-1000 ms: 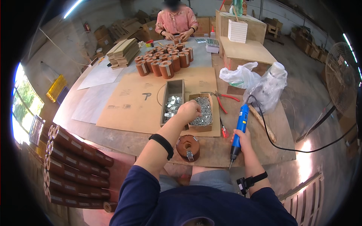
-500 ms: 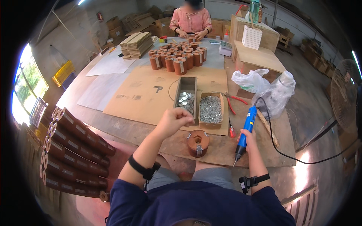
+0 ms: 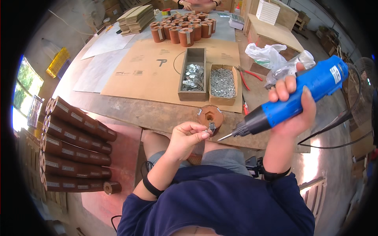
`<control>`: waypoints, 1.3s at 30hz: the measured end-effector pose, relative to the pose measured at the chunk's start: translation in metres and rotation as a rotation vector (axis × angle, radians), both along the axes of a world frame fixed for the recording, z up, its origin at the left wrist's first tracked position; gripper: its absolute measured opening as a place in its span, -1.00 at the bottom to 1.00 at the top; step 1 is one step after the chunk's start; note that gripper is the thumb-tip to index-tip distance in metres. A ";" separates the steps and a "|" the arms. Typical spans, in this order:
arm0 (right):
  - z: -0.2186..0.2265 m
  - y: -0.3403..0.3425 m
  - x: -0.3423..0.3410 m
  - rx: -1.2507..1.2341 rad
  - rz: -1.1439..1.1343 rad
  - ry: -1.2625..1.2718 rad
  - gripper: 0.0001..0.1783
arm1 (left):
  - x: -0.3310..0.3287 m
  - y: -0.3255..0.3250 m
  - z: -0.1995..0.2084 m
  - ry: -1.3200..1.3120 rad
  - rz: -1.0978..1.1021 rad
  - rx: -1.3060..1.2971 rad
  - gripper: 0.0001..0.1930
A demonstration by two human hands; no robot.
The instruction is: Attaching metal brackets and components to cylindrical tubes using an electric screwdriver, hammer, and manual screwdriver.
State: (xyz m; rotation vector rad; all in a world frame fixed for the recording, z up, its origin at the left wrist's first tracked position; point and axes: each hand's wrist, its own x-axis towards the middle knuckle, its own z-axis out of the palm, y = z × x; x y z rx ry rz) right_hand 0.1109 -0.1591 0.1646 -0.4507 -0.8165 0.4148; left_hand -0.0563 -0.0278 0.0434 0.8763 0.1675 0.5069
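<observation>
The left hand (image 3: pixel 183 142) has thumb and forefinger pinched on a small silvery metal piece (image 3: pixel 205 131) beside the squat brown hollow cylinder (image 3: pixel 204 114), which stands at the wooden table's (image 3: pixel 157 117) near edge. The right hand's (image 3: pixel 294 120) fingers wrap a blue-and-black electric screwdriver (image 3: pixel 287 103), its bit angled down-left. Beyond stands a small cardboard box (image 3: pixel 221 101) of grey screws (image 3: pixel 223 83).

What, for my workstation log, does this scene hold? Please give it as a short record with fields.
Left hand: pinches a small piece
Right hand: grips a blue power screwdriver
Just beyond left hand: brown cylinder
Containers: grey tray with metal tabs; cardboard box with small fasteners
Lying nearby: red-handled pliers
Farther back: brown cylinders, grouped
</observation>
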 end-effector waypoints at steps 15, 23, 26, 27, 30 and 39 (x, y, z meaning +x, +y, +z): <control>-0.016 0.002 -0.032 0.067 -0.071 -0.142 -0.33 | -0.003 -0.014 -0.005 -0.041 -0.065 -0.049 -0.90; -0.018 0.002 -0.033 0.056 -0.044 -0.136 -0.32 | -0.005 -0.014 -0.004 0.025 -0.091 0.099 -0.91; -0.016 0.000 -0.033 0.089 -0.025 -0.160 -0.32 | -0.002 -0.013 -0.001 0.022 -0.153 0.208 -0.92; -0.015 0.000 -0.033 0.071 -0.027 -0.156 -0.32 | -0.001 -0.012 0.000 0.019 -0.152 0.211 -0.92; -0.017 0.007 -0.030 0.023 -0.062 -0.169 -0.33 | 0.005 -0.008 0.002 0.076 -0.079 0.443 -0.94; -0.018 0.045 -0.028 -0.227 -0.304 -0.221 -0.45 | 0.023 -0.001 0.005 0.192 0.414 1.398 -0.76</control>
